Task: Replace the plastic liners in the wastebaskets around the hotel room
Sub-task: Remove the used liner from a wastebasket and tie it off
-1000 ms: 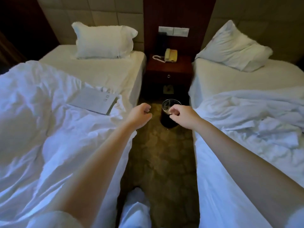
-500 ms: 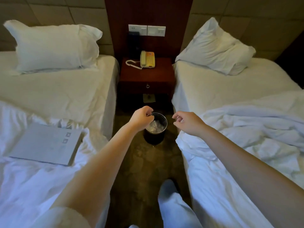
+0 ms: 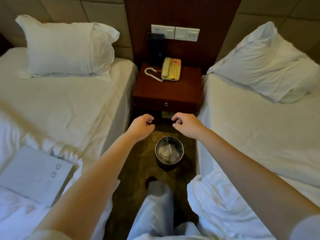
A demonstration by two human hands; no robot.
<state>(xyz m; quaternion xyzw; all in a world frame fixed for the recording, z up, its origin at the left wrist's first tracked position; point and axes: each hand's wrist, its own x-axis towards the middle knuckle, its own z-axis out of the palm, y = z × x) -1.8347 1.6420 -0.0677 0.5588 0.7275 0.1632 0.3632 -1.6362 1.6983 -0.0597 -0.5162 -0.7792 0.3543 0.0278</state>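
A narrow strip of patterned carpet (image 3: 138, 170) runs between two white beds, ending at a dark wooden nightstand (image 3: 167, 91) set against a wood panel. The left hand (image 3: 141, 126) and the right hand (image 3: 187, 124) are both stretched forward side by side, a gap between them, fingers loosely curled with the tips bent down; neither grips anything. Just below and between the two hands, nearer the person, the round dark wastebasket (image 3: 169, 153) stands upright on the carpet, and crumpled clear plastic liner (image 3: 168, 150) shows inside it, though the dim light makes it hard to say whether there is other rubbish within. Beyond the hands, a cream and orange telephone (image 3: 170, 69) sits on the nightstand top. Outside the left forearm, a flat pale booklet (image 3: 34, 175) lies on the rumpled duvet. Below the wastebasket, the person's light trouser leg (image 3: 155, 213) reaches forward onto the carpet.
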